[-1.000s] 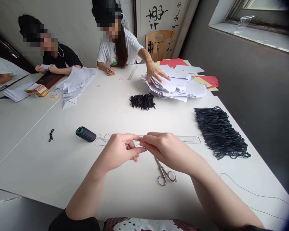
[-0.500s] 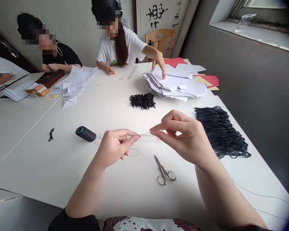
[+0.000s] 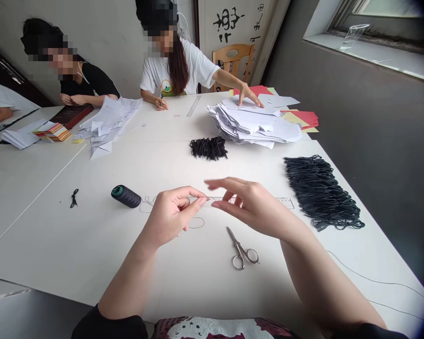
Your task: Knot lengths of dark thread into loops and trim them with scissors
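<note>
My left hand pinches a thin dark thread, part of which loops onto the table below the fingers. Close by on the right is my right hand, its thumb and fingers apart with nothing visible between them. Both hands hover over a clear ruler, which they partly cover. A spool of black thread lies on its side left of my left hand, with loose thread beside it. Small metal scissors rest on the table nearer to me, below my right hand.
A wide bundle of black cords lies at the right, and a smaller black bundle farther back. One knotted cord is at the left. Across the table, a person touches a stack of white paper; another person sits left.
My right hand has opened and let go of the thread, shifting slightly left. My left hand keeps its pinch. The co-worker's hand on the paper stack has moved right.
</note>
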A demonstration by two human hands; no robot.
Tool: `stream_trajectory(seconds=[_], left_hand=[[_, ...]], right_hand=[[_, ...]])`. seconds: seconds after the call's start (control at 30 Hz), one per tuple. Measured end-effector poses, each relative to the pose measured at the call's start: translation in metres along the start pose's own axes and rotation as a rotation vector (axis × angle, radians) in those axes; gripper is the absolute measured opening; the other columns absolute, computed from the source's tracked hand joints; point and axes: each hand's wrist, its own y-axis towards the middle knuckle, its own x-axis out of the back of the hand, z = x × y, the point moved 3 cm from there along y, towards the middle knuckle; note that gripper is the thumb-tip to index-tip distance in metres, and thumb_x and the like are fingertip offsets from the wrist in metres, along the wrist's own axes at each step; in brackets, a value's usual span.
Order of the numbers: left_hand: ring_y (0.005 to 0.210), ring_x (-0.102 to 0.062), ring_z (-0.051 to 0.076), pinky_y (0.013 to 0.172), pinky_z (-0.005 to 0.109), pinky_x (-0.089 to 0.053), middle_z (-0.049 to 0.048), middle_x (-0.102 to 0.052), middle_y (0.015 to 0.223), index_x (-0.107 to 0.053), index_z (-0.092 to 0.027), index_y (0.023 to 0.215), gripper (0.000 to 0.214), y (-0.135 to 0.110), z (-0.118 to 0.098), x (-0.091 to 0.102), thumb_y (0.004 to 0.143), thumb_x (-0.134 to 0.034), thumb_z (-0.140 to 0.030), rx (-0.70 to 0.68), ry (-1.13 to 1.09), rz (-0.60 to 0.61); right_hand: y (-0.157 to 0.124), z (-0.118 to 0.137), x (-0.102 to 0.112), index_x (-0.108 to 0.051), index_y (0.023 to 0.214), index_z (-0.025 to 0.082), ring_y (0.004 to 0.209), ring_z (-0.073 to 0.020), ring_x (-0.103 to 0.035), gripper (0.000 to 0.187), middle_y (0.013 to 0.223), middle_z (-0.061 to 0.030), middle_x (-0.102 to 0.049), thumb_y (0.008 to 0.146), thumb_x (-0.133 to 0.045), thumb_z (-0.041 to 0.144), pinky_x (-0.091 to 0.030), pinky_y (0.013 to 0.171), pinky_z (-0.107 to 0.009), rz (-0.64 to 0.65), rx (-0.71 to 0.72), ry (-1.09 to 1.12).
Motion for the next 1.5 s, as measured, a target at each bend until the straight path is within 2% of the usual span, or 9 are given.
stream_trajectory(seconds=[0.2,0.3,0.47,0.67,0.77,0.9,1.13,1.33,1.5], left_hand=[[0.035,-0.039,0.008,0.035,0.019,-0.038,-0.0072,-0.034,0.04,-0.072,-0.019,0.086,0.024,-0.001,-0.002,0.005,0.083,-0.061,-0.04,0.02,0.041,-0.029],[0.036,-0.038,0.008,0.035,0.019,-0.037,-0.0071,-0.033,0.041,-0.072,-0.019,0.085,0.025,0.0,0.0,0.004,0.083,-0.061,-0.041,0.001,0.037,-0.038],[0.036,-0.038,0.008,0.036,0.019,-0.039,-0.0071,-0.033,0.041,-0.072,-0.02,0.086,0.025,0.0,0.0,0.0,0.084,-0.06,-0.041,0.006,0.048,-0.014],[0.04,-0.048,0.01,0.033,0.018,-0.036,-0.0038,-0.046,0.045,-0.073,-0.02,0.086,0.026,0.003,0.006,0.001,0.084,-0.06,-0.041,-0.034,0.063,-0.028],[0.044,-0.053,0.008,0.04,0.02,-0.047,0.0032,-0.069,0.08,-0.072,-0.022,0.101,0.026,0.003,0.007,-0.001,0.083,-0.061,-0.038,-0.055,0.109,-0.03],[0.07,-0.068,0.013,0.063,0.025,-0.058,0.0068,-0.058,0.131,-0.055,-0.031,0.13,0.052,0.003,0.006,-0.013,0.079,-0.067,-0.029,-0.071,0.075,0.056],[0.08,-0.071,0.02,0.077,0.031,-0.059,0.0047,-0.074,0.084,-0.072,-0.02,0.093,0.021,0.012,0.021,-0.028,0.081,-0.065,-0.036,0.08,0.0,0.099],[0.065,-0.07,0.019,0.067,0.029,-0.06,0.0043,-0.07,0.066,-0.07,-0.016,0.08,0.026,0.017,0.024,-0.028,0.076,-0.069,-0.042,0.118,-0.006,0.097],[0.057,-0.065,0.015,0.055,0.024,-0.052,0.0025,-0.068,0.065,-0.071,-0.017,0.081,0.029,0.023,0.024,-0.025,0.074,-0.069,-0.046,0.118,0.145,0.008]], right_hand=[[-0.003,-0.001,0.005,-0.072,0.084,0.017,0.054,-0.0101,-0.061,0.017,0.066,-0.0009,-0.067,0.088,-0.059,0.027,-0.046,0.05,-0.021,-0.115,-0.066,0.124],[-0.004,0.0,0.009,-0.069,0.086,0.016,0.06,-0.0109,-0.061,0.014,0.071,-0.0019,-0.067,0.088,-0.059,0.026,-0.049,0.057,-0.023,-0.143,-0.044,0.067],[-0.002,0.002,0.002,-0.06,0.118,0.018,0.077,-0.0128,-0.062,0.038,0.116,-0.0101,-0.061,0.085,-0.066,0.036,-0.053,0.061,-0.024,-0.001,0.062,0.001],[0.0,0.001,0.005,-0.069,0.083,0.018,0.063,-0.0104,-0.058,0.017,0.08,-0.0027,-0.067,0.09,-0.054,0.02,-0.046,0.058,-0.022,-0.084,0.039,-0.072],[0.001,-0.001,0.004,-0.066,0.084,0.017,0.064,-0.0103,-0.057,0.013,0.08,-0.0019,-0.066,0.088,-0.054,0.017,-0.043,0.058,-0.022,-0.089,0.018,-0.129],[0.002,-0.006,-0.009,-0.061,0.082,0.016,0.064,-0.0107,-0.054,0.011,0.08,-0.0016,-0.064,0.086,-0.053,0.009,-0.039,0.059,-0.023,0.039,-0.062,-0.31],[0.001,-0.004,-0.022,-0.053,0.079,0.016,0.054,-0.0091,-0.042,0.015,0.073,-0.0016,-0.058,0.09,-0.047,0.008,-0.028,0.051,-0.024,0.161,-0.08,-0.526],[-0.025,0.003,0.028,-0.058,0.089,0.016,0.065,-0.0117,-0.053,0.014,0.082,-0.0037,-0.063,0.092,-0.044,0.014,-0.036,0.059,-0.024,-0.087,-0.067,-0.465],[-0.099,-0.006,0.084,-0.061,0.089,0.017,0.068,-0.0163,-0.058,0.019,0.083,-0.0062,-0.065,0.094,-0.043,0.023,-0.041,0.065,-0.028,-0.374,-0.275,-0.666]])
